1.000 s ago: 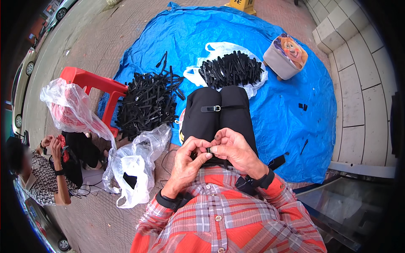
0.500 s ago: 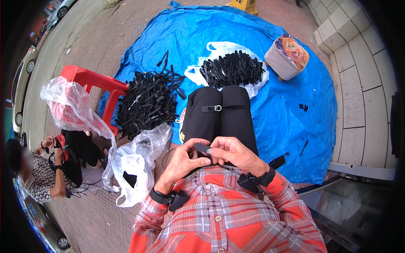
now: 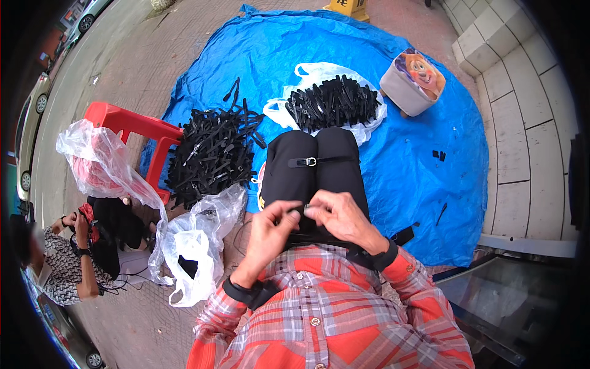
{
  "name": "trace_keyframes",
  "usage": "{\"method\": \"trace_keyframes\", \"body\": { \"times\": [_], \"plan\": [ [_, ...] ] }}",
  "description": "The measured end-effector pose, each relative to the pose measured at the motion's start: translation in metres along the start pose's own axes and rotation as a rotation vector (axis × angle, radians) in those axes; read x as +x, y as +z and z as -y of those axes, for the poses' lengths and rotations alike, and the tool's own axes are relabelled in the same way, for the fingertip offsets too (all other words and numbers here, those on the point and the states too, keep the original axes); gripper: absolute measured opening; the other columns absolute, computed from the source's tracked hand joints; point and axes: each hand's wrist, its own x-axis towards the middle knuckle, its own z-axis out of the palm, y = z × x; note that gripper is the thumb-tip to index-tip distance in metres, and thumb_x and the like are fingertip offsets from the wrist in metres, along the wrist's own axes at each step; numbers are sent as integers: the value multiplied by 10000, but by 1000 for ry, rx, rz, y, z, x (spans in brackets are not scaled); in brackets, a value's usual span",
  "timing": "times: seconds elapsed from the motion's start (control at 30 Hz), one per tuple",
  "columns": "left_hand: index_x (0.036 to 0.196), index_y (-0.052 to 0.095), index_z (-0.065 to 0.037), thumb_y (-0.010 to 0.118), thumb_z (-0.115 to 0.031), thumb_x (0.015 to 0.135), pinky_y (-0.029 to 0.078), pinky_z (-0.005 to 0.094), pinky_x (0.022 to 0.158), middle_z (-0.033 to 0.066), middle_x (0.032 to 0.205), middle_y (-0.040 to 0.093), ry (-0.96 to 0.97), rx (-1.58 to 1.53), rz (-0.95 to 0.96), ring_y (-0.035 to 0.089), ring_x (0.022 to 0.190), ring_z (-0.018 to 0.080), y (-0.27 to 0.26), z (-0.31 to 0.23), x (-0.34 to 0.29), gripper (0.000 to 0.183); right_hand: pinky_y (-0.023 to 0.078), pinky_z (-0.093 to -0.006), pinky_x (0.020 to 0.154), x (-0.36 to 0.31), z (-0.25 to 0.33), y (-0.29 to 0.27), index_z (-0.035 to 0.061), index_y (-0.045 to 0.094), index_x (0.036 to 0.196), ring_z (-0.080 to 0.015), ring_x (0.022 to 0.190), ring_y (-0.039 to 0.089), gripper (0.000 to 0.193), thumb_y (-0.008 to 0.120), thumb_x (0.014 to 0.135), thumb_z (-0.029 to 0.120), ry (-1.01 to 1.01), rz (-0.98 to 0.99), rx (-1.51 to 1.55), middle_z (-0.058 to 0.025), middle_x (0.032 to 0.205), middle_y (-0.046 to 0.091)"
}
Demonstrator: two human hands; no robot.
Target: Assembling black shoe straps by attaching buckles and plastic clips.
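Above my lap, my left hand (image 3: pixel 270 230) is closed in a pinch, with the dark edge of a black strap showing at its fingertips. My right hand (image 3: pixel 341 216) pinches close beside it. A small greyish bit shows at its fingertips, too small to name. Most of what the hands hold blends into my black trousers. Across my thighs lies a black strap with a silver buckle (image 3: pixel 311 162). Farther left is a loose, tangled heap of black straps (image 3: pixel 212 150). A tidier pile of black straps (image 3: pixel 335 104) rests on a white plastic bag (image 3: pixel 275 109) beyond my knees.
Blue sheeting (image 3: pixel 418 178) covers the ground ahead. A red stool (image 3: pixel 138 126) stands left, near clear plastic bags (image 3: pixel 215 215). At the far right sits a pale padded stool (image 3: pixel 402 89) with a cartoon top. A person (image 3: pixel 67 264) works at the left. Tiled blocks (image 3: pixel 519 147) line the right.
My hands have drawn slightly apart. The black strap piece that showed clearly between them is now mostly hidden. The whole view has shifted a little.
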Motion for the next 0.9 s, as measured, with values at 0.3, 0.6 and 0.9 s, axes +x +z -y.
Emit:
{"method": "trace_keyframes", "body": {
  "times": [0.3,0.6,0.9],
  "plan": [
    [1065,524,50,503,20,850,526,274,749,136,947,595,-282,-792,-72,615,837,203,-44,15,7,218,374,-376,696,45,-13,-18,59,578,813,-271,759,505,66,603,775,108,-590,-480,-783,-98,803,514],
    [1020,554,39,530,18,834,552,259,685,134,897,615,-330,-759,-201,637,799,198,-50,21,0,188,463,-380,647,-5,-33,21,21,571,797,-279,726,575,155,655,743,139,-274,241,-338,-112,737,561],
    [932,583,35,548,39,802,513,244,579,92,779,610,-376,-656,-29,621,658,165,-32,14,-5,134,481,-305,619,1,-22,-14,-48,596,987,-178,657,629,264,636,740,36,93,230,3,-128,712,641]
  ]
}}
